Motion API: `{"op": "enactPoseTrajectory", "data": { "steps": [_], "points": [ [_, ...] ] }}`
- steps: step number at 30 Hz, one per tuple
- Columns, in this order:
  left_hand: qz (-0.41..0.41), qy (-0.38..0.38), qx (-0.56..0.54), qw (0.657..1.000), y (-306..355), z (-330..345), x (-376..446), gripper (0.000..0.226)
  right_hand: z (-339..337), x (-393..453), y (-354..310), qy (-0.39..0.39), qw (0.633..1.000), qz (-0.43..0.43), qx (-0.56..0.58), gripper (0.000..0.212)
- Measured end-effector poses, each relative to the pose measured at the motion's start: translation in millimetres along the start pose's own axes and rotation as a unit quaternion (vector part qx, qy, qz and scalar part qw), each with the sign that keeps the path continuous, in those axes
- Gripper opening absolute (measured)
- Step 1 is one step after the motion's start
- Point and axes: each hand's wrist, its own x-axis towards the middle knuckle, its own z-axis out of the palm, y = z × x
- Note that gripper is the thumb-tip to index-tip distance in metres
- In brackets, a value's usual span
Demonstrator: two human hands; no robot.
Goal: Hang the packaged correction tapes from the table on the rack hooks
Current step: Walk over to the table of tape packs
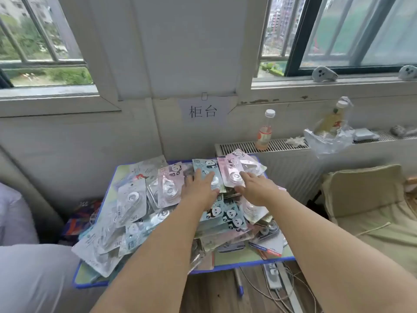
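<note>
The packaged correction tapes (171, 206) lay heaped on the blue-edged surface (252, 262), and the two that mattered sat at its far edge: a teal pack (204, 169) under the left hand (198, 190) and a pink pack (230, 171) under the right hand (257, 188), both long axes running away from the person. Each hand rested flat, fingers extended, gripping nothing. The packs were glossy card with clear blister domes — slippery, thin, overlapping. No rack was in view.
</note>
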Motion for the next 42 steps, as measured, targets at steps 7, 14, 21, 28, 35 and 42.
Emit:
{"op": "enactPoseTrajectory", "data": {
  "steps": [7,14,21,28,35,42],
  "points": [
    [-0.063,0.008,0.013,0.998,10,15,44,0.065,10,54,9,-0.018,1.000,0.006,0.021,0.055],
    [-0.116,-0.002,-0.020,0.993,18,29,67,0.063,16,82,8,0.018,0.999,0.020,0.042,0.052],
    [-0.134,0.036,-0.031,0.990,24,32,69,0.049,20,86,1,0.041,0.996,0.069,0.046,0.063],
    [-0.139,0.074,-0.047,0.986,21,35,69,0.048,19,85,-4,0.059,0.988,0.100,0.100,0.051],
    [-0.116,0.094,-0.046,0.988,35,23,59,0.047,10,62,11,0.098,0.975,0.137,0.141,0.052],
    [-0.017,0.082,-0.046,0.995,57,15,51,0.047,4,13,28,0.126,0.951,0.237,0.152,0.063]
  ]
}}
